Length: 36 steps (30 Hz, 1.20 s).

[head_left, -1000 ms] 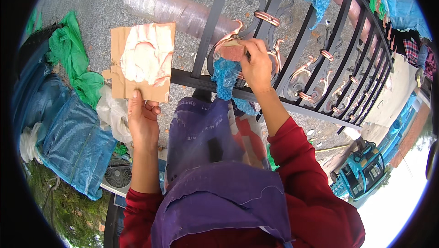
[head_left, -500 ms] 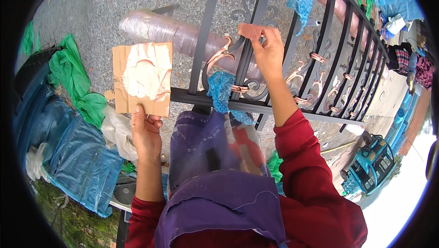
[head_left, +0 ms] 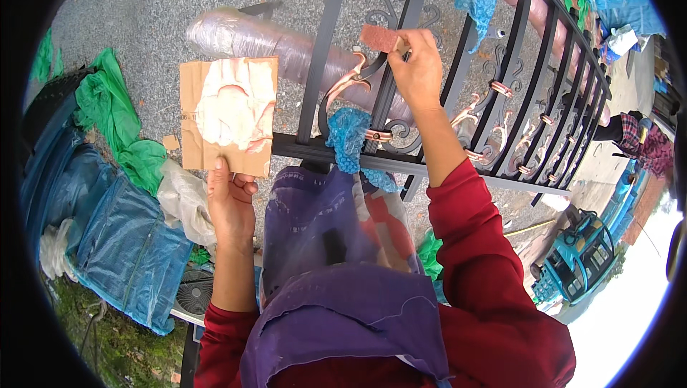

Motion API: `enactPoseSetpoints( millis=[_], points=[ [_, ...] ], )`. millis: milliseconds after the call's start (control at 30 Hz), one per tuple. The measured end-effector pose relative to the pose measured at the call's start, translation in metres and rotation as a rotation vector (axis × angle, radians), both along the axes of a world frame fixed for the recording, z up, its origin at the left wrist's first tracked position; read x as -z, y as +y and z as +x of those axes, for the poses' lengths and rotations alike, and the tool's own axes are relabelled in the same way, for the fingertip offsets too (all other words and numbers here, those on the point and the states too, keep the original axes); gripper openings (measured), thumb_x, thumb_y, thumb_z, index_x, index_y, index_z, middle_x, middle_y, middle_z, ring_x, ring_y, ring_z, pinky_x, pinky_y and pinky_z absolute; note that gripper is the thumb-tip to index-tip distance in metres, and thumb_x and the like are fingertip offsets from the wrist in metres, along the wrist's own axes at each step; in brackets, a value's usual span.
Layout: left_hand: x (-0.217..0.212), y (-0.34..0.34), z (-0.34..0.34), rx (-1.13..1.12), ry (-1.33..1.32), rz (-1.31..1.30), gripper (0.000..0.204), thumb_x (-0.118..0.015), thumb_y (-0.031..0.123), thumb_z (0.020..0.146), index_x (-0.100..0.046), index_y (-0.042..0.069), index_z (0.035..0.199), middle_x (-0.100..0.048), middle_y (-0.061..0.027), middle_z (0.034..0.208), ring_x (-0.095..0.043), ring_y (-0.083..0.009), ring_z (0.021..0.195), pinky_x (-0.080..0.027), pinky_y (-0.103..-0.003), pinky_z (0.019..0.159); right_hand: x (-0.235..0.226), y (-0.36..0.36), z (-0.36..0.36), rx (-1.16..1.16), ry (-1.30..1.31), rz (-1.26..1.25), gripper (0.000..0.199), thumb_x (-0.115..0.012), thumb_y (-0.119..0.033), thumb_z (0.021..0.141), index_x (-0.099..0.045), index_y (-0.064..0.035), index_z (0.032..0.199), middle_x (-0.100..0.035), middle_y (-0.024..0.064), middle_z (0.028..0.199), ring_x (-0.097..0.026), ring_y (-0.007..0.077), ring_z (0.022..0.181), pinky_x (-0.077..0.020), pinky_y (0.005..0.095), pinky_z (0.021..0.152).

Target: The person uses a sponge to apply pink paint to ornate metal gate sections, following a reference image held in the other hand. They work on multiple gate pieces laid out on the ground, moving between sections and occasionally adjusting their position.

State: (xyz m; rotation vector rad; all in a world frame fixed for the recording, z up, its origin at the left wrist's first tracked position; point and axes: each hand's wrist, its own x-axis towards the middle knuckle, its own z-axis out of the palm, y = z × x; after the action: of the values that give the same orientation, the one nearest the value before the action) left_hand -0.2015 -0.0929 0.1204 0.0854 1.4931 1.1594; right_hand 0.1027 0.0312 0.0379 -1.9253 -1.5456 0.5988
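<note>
Sponge (head_left: 377, 37), a small reddish block, sits pinched between the thumb and fingers of the right hand (head_left: 418, 66), over a black metal railing (head_left: 324, 52); whether it touches the metal I cannot tell. The left hand (head_left: 230, 198) grips a piece of cardboard (head_left: 192, 146) by its lower edge, thumb in front, the other fingers curled behind. For good dabbing, I would judge, a light, even load and a soft press on the copper-coloured leaf (head_left: 347, 80) suit best, with the sponge kept clear of plain black metal and the board steady close by. As for holders, the cardboard seems to serve as a palette, carrying a pinkish coating (head_left: 232, 109) over its middle. Clear film wraps a long roll (head_left: 236, 34) beyond the railing; its contents are hard to make out.
</note>
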Motion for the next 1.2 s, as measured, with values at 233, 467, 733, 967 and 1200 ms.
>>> enactPoseSetpoints(
  millis=[233, 467, 733, 967, 1200],
  points=[
    [0.004, -0.001, -0.016, 0.003, 0.013, 0.004, 0.028, -0.054, 0.03, 0.096, -0.054, 0.008, 0.113, -0.061, 0.0008, 0.09, -0.056, -0.0074, 0.07, -0.041, -0.022, 0.056, -0.02, -0.012, 0.015, 0.181, 0.059, 0.019, 0.023, -0.067, -0.001, 0.069, -0.062, -0.0032, 0.091, -0.056, 0.0091, 0.088, -0.057, 0.0222, 0.073, -0.0458, 0.0312, 0.063],
    [0.003, 0.007, -0.008, 0.004, 0.002, -0.003, 0.028, -0.056, 0.03, 0.095, -0.054, 0.007, 0.111, -0.062, -0.0027, 0.086, -0.058, -0.0115, 0.065, -0.044, -0.024, 0.054, 0.007, -0.009, 0.0, 0.106, 0.055, 0.062, 0.023, -0.067, -0.001, 0.069, -0.061, -0.0032, 0.091, -0.056, 0.0083, 0.086, -0.057, 0.021, 0.072, -0.0448, 0.0301, 0.062],
    [0.003, 0.009, -0.017, 0.007, 0.037, -0.029, 0.03, -0.055, 0.031, 0.095, -0.054, 0.007, 0.113, -0.061, -0.0022, 0.086, -0.057, -0.0106, 0.066, -0.042, -0.024, 0.054, -0.01, -0.033, 0.029, 0.529, 0.514, 0.006, 0.018, -0.069, -0.009, 0.082, -0.059, -0.0023, 0.095, -0.051, 0.0004, 0.089, -0.046, 0.0043, 0.06, -0.0407, 0.0225, 0.054],
    [-0.001, 0.02, -0.006, 0.129, 0.032, -0.011, 0.029, -0.055, 0.033, 0.095, -0.054, 0.011, 0.113, -0.06, 0.0014, 0.09, -0.054, -0.0077, 0.07, -0.04, -0.022, 0.058, 0.037, -0.039, 0.032, 0.534, 0.396, 0.022, 0.019, -0.068, -0.008, 0.079, -0.06, -0.001, 0.095, -0.05, 0.0027, 0.088, -0.047, 0.0075, 0.06, -0.042, 0.0243, 0.055],
    [-0.005, 0.026, -0.004, 0.124, 0.054, -0.014, 0.026, -0.054, 0.031, 0.095, -0.054, 0.009, 0.11, -0.061, -0.0001, 0.086, -0.054, -0.0087, 0.068, -0.041, -0.023, 0.056, 0.028, -0.04, 0.033, 0.528, 0.481, 0.043, 0.02, -0.069, -0.009, 0.078, -0.06, -0.0014, 0.094, -0.05, 0.0038, 0.088, -0.049, 0.0113, 0.064, -0.044, 0.0288, 0.061]
  ],
)
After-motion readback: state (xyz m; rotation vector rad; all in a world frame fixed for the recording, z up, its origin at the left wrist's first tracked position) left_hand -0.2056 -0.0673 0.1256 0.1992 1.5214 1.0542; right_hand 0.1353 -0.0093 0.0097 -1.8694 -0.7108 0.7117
